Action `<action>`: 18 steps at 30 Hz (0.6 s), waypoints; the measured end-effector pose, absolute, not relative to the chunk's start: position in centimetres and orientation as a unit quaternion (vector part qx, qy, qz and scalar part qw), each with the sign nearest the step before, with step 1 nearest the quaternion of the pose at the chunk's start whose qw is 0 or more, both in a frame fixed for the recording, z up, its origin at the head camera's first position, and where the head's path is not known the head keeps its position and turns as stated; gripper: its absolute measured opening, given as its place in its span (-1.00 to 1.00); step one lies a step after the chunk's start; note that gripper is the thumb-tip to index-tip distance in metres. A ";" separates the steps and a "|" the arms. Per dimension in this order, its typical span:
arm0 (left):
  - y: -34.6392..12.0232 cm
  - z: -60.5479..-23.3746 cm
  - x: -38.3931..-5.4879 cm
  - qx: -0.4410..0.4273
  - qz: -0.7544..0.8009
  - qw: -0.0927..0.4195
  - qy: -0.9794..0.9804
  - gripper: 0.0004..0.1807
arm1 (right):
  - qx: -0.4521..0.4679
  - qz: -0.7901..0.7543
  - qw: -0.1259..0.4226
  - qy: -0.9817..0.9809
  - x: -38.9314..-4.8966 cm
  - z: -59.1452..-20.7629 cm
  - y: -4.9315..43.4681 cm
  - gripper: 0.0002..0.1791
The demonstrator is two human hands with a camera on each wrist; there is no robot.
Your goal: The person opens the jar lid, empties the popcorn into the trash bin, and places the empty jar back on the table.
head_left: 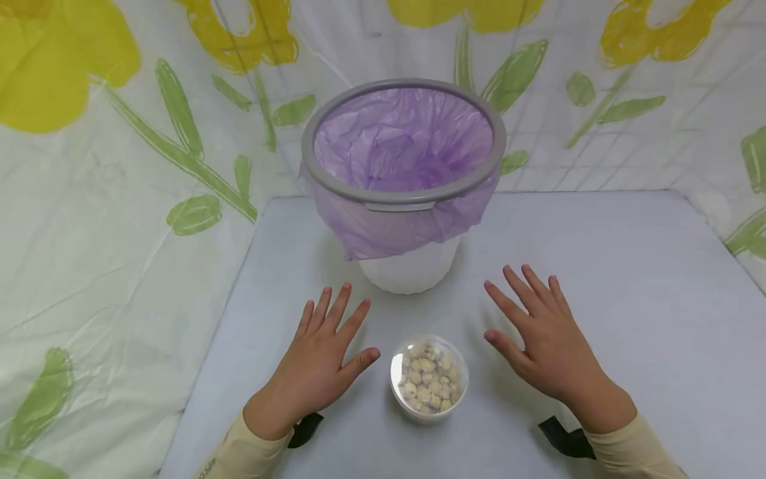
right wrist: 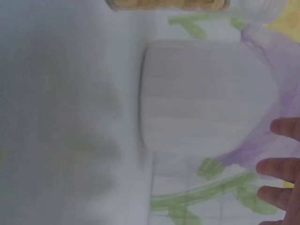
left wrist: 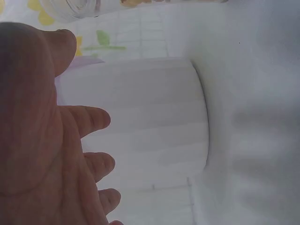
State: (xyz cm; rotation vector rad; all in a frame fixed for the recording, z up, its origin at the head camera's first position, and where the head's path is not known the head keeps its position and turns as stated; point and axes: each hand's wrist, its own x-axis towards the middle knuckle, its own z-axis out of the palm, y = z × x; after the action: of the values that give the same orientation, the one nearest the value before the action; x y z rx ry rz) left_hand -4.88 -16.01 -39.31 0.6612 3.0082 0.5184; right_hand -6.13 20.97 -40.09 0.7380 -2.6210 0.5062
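A clear round tub [head_left: 429, 379] with a lid, full of pale round pieces, stands on the table between the two hands. To its left the left hand [head_left: 323, 362] is held palm down with fingers spread, holding nothing. The right hand [head_left: 544, 342] is spread the same way on the other side, apart from the tub. Behind them stands a white bin [head_left: 409, 266] with a grey rim, lined with a purple bag [head_left: 407, 233] folded over its edge. In the left wrist view the fingers [left wrist: 96, 119] overlap the white bin wall [left wrist: 140, 122].
The pale table [head_left: 628, 299] reaches back to a hanging sheet [head_left: 108, 266] printed with yellow flowers and green leaves, which also covers the sides. Black straps [head_left: 565, 439] show at both wrists, beside the beige sleeves [head_left: 634, 452].
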 end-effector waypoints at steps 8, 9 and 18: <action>-16.0 -39.6 -4.9 0.211 0.169 0.015 0.963 -0.21 | 0.327 0.201 0.180 -0.906 -5.4 -39.1 18.7 -0.17; -16.1 -39.7 -4.9 0.210 0.169 0.016 0.963 -0.22 | 0.339 0.206 0.179 -0.900 -5.2 -39.0 18.3 -0.14; -16.3 -40.1 -5.1 0.202 0.167 0.013 0.965 -0.25 | 0.445 0.216 0.175 -0.851 -4.0 -39.3 14.1 0.02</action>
State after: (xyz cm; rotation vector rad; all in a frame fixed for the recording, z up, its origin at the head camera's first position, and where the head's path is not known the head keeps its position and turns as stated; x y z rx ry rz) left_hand -5.15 -16.28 -40.10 0.6306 3.0061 0.5215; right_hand -3.97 14.14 -39.27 1.2616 -2.4128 0.6125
